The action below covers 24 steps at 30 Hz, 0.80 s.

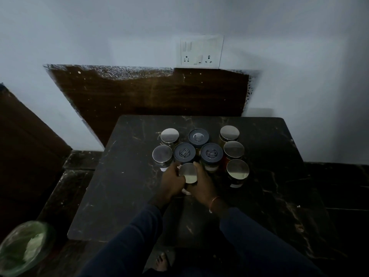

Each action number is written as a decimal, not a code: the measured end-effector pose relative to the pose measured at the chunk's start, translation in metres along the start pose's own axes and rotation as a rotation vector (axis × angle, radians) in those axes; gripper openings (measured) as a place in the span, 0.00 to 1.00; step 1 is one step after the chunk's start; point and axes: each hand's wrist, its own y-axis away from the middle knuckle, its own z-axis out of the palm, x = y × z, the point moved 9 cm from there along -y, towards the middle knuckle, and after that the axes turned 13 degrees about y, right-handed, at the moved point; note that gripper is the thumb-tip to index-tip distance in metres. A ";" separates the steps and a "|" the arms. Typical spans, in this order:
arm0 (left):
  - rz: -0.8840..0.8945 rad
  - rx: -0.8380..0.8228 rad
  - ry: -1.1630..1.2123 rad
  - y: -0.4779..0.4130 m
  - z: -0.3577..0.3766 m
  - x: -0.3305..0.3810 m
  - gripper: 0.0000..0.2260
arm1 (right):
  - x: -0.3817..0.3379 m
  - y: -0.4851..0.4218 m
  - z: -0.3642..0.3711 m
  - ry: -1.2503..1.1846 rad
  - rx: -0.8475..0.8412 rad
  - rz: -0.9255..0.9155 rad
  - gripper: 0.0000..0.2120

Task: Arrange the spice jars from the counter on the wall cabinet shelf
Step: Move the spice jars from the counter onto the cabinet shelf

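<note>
Both hands, left [173, 181] and right [201, 183], grip the nearest jar [188, 173] on the bench [119, 186]; best lifted straight up, clear of neighbouring jars [211, 153].

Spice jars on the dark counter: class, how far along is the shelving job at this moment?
Done: nothing visibly; no cabinet shelf is in view. In hand: the left hand and right hand clasp the front silver-lidded jar. Left: eight jars on the counter, including three dark-lidded jars and the silver-lidded jar at right.
</note>
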 end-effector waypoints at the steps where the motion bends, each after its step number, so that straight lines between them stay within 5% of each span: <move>1: -0.014 0.008 0.034 0.000 -0.007 0.001 0.11 | -0.006 0.001 -0.008 -0.027 0.010 0.000 0.40; 6: 0.013 -0.029 0.498 0.002 -0.037 0.044 0.11 | -0.049 -0.002 -0.064 -0.305 0.044 -0.055 0.29; 10: 0.057 -0.153 0.632 0.002 -0.040 0.082 0.16 | -0.088 -0.012 -0.091 -0.416 0.080 -0.093 0.33; 18: 0.156 -0.440 0.757 0.015 -0.037 0.135 0.14 | -0.122 -0.014 -0.105 -0.624 0.111 -0.125 0.20; 24: 0.106 -0.543 0.980 0.017 -0.042 0.144 0.23 | -0.147 -0.020 -0.116 -0.664 0.131 -0.186 0.17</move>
